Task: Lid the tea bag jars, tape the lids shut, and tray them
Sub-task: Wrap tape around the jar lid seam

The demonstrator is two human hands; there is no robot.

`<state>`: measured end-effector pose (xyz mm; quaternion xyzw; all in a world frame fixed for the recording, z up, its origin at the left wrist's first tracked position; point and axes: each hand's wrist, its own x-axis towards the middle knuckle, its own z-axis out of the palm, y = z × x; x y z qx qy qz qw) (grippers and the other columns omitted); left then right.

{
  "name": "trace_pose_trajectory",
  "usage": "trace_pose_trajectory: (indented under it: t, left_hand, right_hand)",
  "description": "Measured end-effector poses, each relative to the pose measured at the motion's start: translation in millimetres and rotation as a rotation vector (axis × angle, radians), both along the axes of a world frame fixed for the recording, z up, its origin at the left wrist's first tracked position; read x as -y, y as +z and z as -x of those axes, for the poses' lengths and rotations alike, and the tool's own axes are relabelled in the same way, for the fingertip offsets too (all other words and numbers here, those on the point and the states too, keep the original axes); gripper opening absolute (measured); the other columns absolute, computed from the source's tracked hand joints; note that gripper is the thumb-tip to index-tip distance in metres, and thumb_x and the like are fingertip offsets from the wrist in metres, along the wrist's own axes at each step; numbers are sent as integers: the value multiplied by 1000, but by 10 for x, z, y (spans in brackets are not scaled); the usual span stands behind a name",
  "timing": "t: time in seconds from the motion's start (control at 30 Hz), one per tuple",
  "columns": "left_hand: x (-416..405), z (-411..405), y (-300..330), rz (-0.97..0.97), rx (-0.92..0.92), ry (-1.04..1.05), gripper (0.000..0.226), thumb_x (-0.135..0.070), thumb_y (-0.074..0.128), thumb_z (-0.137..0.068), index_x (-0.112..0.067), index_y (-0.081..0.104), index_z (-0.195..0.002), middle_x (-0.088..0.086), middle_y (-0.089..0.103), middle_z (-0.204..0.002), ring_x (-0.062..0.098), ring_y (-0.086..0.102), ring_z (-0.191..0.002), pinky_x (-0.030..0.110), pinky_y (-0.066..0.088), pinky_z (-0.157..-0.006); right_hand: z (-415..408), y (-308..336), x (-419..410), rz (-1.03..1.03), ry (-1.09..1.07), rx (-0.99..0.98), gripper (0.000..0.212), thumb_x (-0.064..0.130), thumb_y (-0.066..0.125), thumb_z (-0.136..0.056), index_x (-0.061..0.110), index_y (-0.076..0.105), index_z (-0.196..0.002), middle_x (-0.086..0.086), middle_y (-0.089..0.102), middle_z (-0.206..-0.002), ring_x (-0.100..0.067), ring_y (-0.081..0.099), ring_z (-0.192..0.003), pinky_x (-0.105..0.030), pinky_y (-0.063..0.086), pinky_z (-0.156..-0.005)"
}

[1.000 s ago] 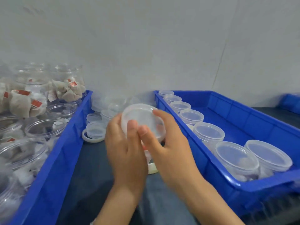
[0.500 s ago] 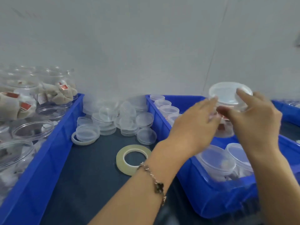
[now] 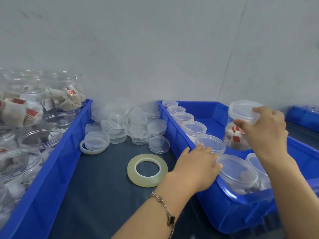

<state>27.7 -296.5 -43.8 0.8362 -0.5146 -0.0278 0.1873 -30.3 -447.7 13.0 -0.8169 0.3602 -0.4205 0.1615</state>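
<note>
Even, soft, bright light; faint shadows; wide-angle bending at edges (left side blurred).

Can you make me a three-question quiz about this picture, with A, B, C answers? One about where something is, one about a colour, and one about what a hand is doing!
1. Where is the tape roll?
A. between the trays
B. inside a jar
C. on a lid

2. What colour is the right tray?
A. red
B. blue
C. green

3. What is the right hand doing?
A. holding a jar
B. resting flat
C. holding tape

Answers: 1 A, it lies on the dark table. 2 B, its walls are blue. 3 A, fingers grip the lidded jar.
</note>
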Motion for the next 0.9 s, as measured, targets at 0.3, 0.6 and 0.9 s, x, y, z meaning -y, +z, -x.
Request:
trace_pose_trajectory:
  t: [0.3, 0.6, 0.9]
  left_hand:
    - [3, -20, -46, 31, 7, -3, 38, -33, 28, -100, -15, 53, -123, 0, 47, -133, 17, 30, -131, 48, 17, -114]
    - [-454, -142, 231, 181, -40, 255, 27, -33, 45, -94, -16, 57, -111, 2, 57, -115, 25, 46, -114, 44, 34, -101]
    - [-1988, -339, 513, 138, -11, 706, 8, -12, 48, -86, -17, 52, -84, 2, 54, -80, 21, 49, -72, 30, 39, -61]
  right_hand:
    - [80, -376, 182, -175, -102, -609, 45, 63, 60, -77, 22, 56, -94, -2, 55, -90, -27, 50, -86, -42, 43, -84]
    - [-238, -97, -883, -27, 417, -297, 28, 35, 47, -93, 16, 68, -95, -1, 66, -101, -20, 58, -93, -30, 41, -69]
    - [-742, -210, -2510, -227, 986, -132, 41, 25, 42, -93, 18, 49, -53, 8, 47, -52, -17, 44, -60, -33, 36, -59]
